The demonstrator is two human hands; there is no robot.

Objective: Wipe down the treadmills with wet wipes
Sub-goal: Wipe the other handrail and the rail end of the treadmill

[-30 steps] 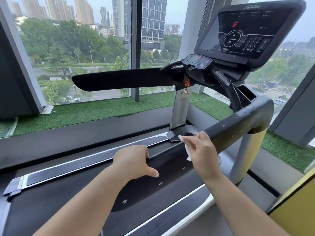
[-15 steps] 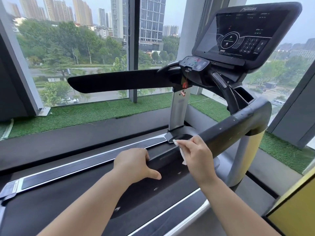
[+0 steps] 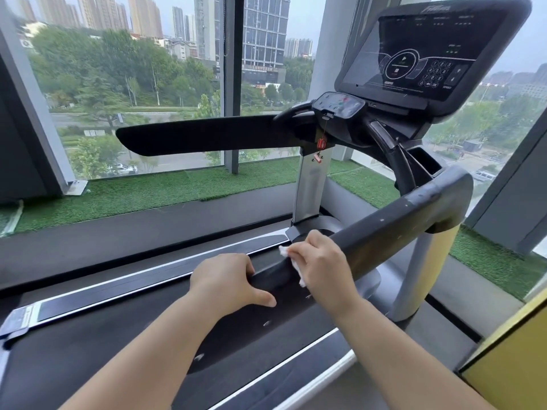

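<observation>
Left hand (image 3: pixel 228 281) curled round the treadmill's handrail (image 3: pixel 399 229) steadies it, while the right hand (image 3: pixel 321 267) at its 3 o'clock, fingers clamped over the wipe (image 3: pixel 283 250), had best press firmly and sweep toward 1 o'clock, underside included.

1 view only: head cam, wide-angle, straight edges bow toward the frame borders. It sits at head height beside the treadmill (image 3: pixel 309 187), facing forward and down across the near handrail (image 3: pixel 399 220) toward the window (image 3: pixel 148 84). Both forearms enter from the bottom edge. Left hand (image 3: pixel 228 279) and right hand (image 3: pixel 322 261) with the wet wipe (image 3: pixel 283 250) land just below centre, close to the lens. Console (image 3: pixel 429 54) fills upper right, belt (image 3: pixel 74 365) lower left.
</observation>
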